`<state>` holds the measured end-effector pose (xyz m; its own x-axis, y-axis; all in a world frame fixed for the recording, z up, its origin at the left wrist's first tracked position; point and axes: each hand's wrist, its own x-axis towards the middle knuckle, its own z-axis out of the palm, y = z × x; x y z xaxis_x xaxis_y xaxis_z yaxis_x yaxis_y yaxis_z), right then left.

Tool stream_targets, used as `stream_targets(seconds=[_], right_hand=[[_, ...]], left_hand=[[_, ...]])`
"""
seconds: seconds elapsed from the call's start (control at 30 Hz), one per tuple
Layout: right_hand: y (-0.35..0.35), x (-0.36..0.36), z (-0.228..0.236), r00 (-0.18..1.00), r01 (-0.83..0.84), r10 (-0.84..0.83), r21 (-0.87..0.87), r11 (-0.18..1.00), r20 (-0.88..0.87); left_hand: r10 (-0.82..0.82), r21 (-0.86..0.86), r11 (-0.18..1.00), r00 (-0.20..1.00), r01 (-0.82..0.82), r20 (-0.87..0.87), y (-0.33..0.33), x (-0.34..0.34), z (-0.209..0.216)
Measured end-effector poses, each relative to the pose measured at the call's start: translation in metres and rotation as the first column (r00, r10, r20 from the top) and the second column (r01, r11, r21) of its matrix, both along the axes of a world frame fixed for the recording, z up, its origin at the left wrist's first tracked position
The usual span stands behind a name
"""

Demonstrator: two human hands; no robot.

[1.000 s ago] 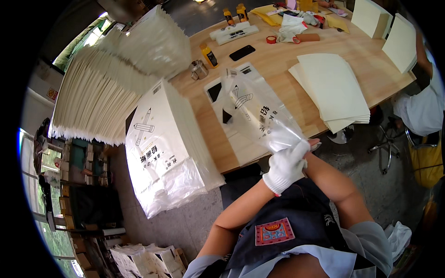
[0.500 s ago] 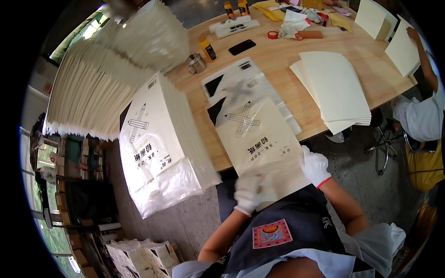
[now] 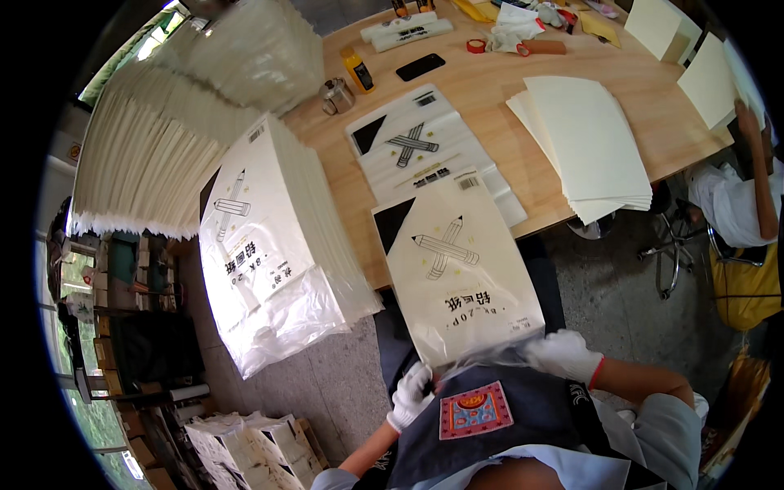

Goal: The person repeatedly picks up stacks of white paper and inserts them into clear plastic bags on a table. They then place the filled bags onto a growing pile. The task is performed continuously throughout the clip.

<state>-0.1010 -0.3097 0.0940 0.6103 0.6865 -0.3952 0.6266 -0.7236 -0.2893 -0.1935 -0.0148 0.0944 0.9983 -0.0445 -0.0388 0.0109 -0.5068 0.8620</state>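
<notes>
A pack of drawing paper in a clear printed plastic bag (image 3: 457, 278) rests with its far end at the table edge and its near end against my apron. Crossed pencils and a black corner are printed on it. My left hand (image 3: 412, 396), in a white knitted glove, is closed at the bag's near left corner. At the near right corner my gloved right hand (image 3: 565, 356) grips the loose clear film, its fingers slightly blurred. Beyond the pack, flat printed plastic bags (image 3: 420, 139) lie on the table, partly covered by it.
Left stands a thick stack of filled packs (image 3: 265, 253), with a large pile of filled bags (image 3: 155, 155) behind. Right lies a stack of cream paper sheets (image 3: 584, 147). A phone (image 3: 420, 67), a metal pot (image 3: 336, 96) and an orange bottle (image 3: 357, 70) sit farther back. A co-worker's hand (image 3: 747, 122) handles sheets.
Both hands have moved down toward my body, the left also leftward. The bag's printed front now shows unobstructed, and its loose film gathers at the near end. The view has shifted slightly.
</notes>
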Motion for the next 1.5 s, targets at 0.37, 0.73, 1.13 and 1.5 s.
stream_targets(seconds=[0.37,0.73,1.13,1.5], right_hand=[[-0.012,0.033,-0.024,0.997,0.064,-0.065,0.020,0.998,0.049],[0.041,0.113,-0.111,0.348,0.938,-0.383,0.316,0.146,-0.856],[0.236,0.163,0.056,0.682,0.612,0.217,0.707,0.353,-0.698],[0.273,0.148,0.098,0.982,0.174,-0.072,0.696,0.696,-0.173]], left_hand=[[0.174,0.283,0.942,0.984,-0.178,0.040,0.029,0.010,-0.074],[0.558,0.010,0.827,0.824,-0.561,0.097,0.019,0.118,-0.080],[0.809,-0.482,0.578,0.388,-0.658,0.441,0.165,0.057,0.155],[0.903,-0.666,0.409,0.385,-0.624,0.193,0.234,0.037,0.029]])
